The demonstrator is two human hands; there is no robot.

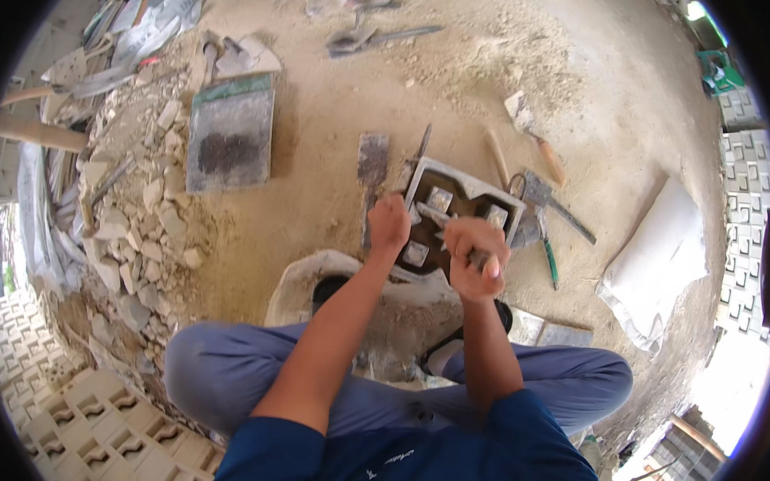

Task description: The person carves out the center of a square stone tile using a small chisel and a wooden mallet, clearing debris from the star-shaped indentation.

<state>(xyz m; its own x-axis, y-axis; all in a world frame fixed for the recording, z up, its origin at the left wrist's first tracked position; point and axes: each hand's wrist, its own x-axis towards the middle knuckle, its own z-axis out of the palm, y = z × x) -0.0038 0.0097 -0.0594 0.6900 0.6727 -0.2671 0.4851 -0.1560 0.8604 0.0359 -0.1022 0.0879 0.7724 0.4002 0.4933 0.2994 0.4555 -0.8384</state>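
- The task's thing is a pale-rimmed mould [472,185], lying at a slant on the ground [309,207], midway between the ground's left and right edges.
- Inside it are squarish metal blocks: one [439,198] toward the mould's far left corner, one [495,215] by its far right corner, one [415,253] by its near left corner.
- The right hand [477,249] is curled tightly around the handle of a small trowel [433,213], whose blade lies over the mould's middle.
- The left hand [388,224] is folded into a fist at the mould's left edge; whether it grips that rim or something else, I cannot tell.
- Just beyond the left edge lies a dark flat plate [372,158].
- Off the far right corner are a wooden handle [496,158], a dark metal tool [566,218] and a green handle [550,263]; farther out lies a trowel with an orange-brown handle [550,160].
- Toward the ground's right edge lies a white sack [659,257].
- Toward its left edge are a grey board [231,122] and a heap of rubble [149,230].
- Near its far edge lies a dark trowel-like tool [355,41].
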